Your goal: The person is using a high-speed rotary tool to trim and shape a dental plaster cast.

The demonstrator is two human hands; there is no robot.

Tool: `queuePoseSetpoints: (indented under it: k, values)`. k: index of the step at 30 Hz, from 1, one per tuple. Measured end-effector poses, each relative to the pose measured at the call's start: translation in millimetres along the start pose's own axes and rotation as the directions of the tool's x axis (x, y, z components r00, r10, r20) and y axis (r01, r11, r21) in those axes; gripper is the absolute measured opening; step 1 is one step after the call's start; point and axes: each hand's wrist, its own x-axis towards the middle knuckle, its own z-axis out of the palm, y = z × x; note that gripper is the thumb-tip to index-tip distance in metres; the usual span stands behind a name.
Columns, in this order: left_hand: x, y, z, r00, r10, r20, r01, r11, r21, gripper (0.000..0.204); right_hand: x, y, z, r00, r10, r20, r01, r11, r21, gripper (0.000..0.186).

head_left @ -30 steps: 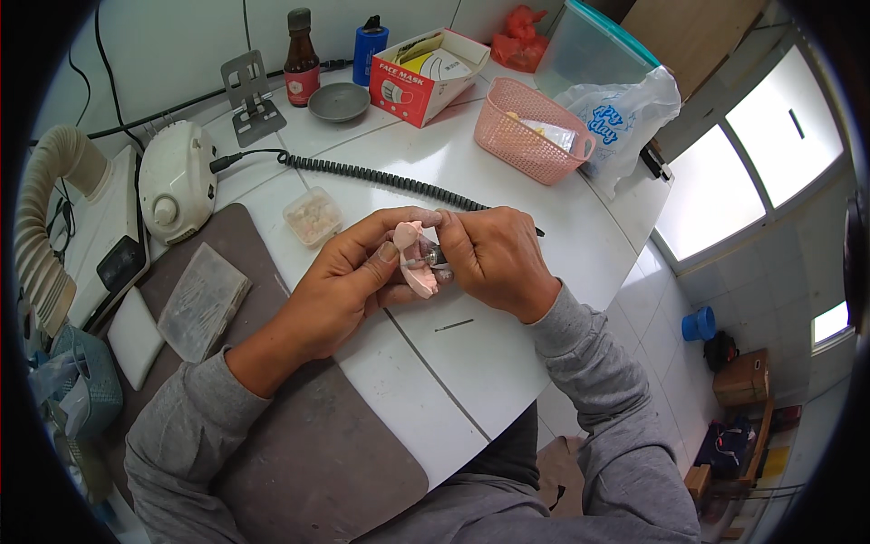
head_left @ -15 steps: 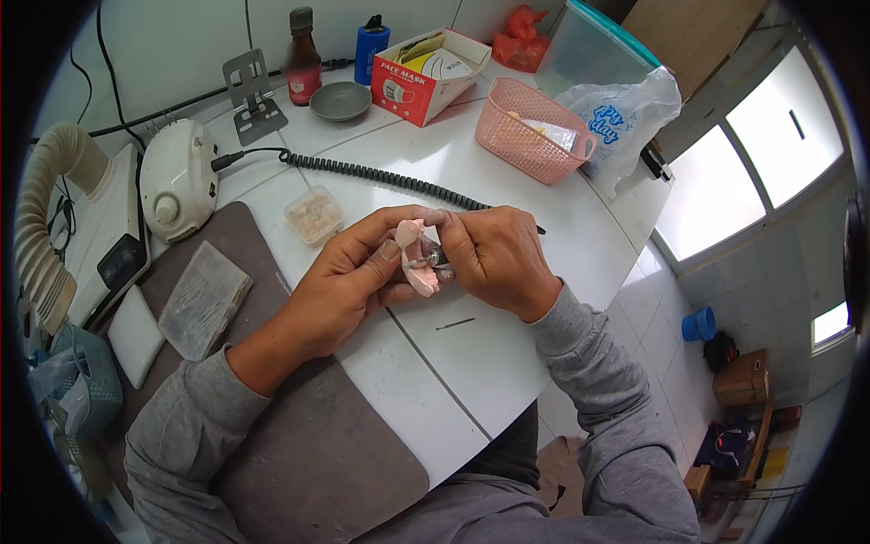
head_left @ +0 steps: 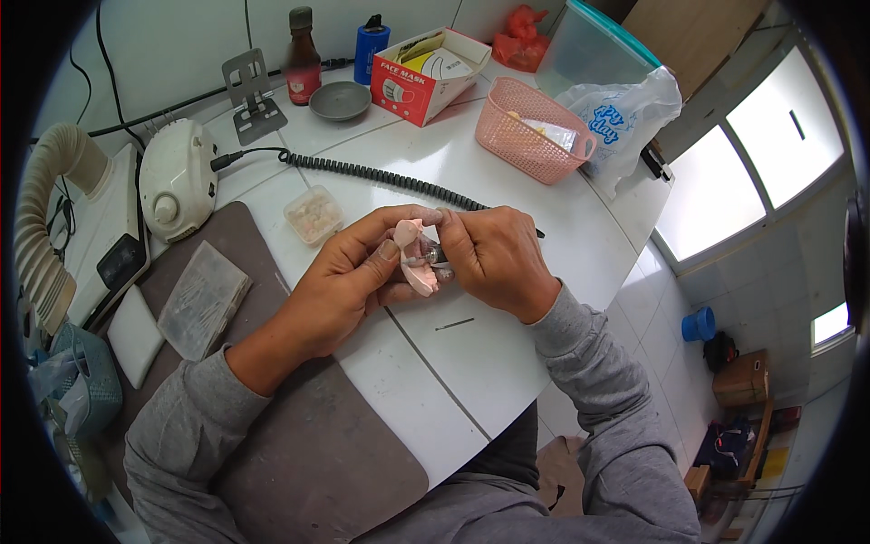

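- The white table [head_left: 507, 363] carries everything; a grey-brown mat [head_left: 299, 453] covers its 7 o'clock part, probably to spare the surface under the work.
- The left hand [head_left: 349, 281] is curled around a pink dental cast [head_left: 415, 258] near the picture's centre, thumb pressed on its face, steadying it just above the table so the other hand can work on it.
- The right hand [head_left: 494, 258], touching the cast from 3 o'clock, is clenched on a slim handpiece [head_left: 431, 260] whose metal tip meets the cast; its coiled black cord [head_left: 381, 174] runs toward 10 o'clock to the white motor unit [head_left: 177, 190].
- At 1 o'clock a pink basket [head_left: 530, 136] holds a clear packet; what is inside it I cannot tell.
- At 12 o'clock a red and white carton [head_left: 426, 72] stands open with folded white items showing.
- At 10 o'clock, just beside the cord, a small clear box [head_left: 313, 215] holds pale bits.
- A thin pin [head_left: 455, 324] lies loose at 5 o'clock of the hands.
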Motion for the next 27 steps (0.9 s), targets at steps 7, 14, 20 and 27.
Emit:
queuePoseSetpoints:
  k: [7,14,20,27]
  values:
    - [0.5,0.3,-2.3,1.0,-0.013,0.002,0.013,1.0,-0.021,0.041,-0.2,-0.7,-0.4,1.0,0.011,0.001,-0.011,1.0,0.005,0.047]
    - [0.2,-0.3,-1.9,1.0,-0.006,-0.003,0.006,1.0,-0.009,0.042,-0.2,-0.6,0.4,1.0,0.017,0.002,-0.017,1.0,-0.002,0.047]
    - [-0.4,0.0,-1.7,1.0,-0.018,-0.005,0.018,1.0,-0.007,0.043,0.3,-3.6,-1.6,1.0,0.022,0.011,-0.022,1.0,-0.012,0.047]
    - [-0.3,1.7,2.6,1.0,0.013,-0.012,-0.012,0.999,0.03,0.039,0.2,-5.8,-2.0,0.999,0.048,0.02,-0.048,0.999,0.024,0.045]
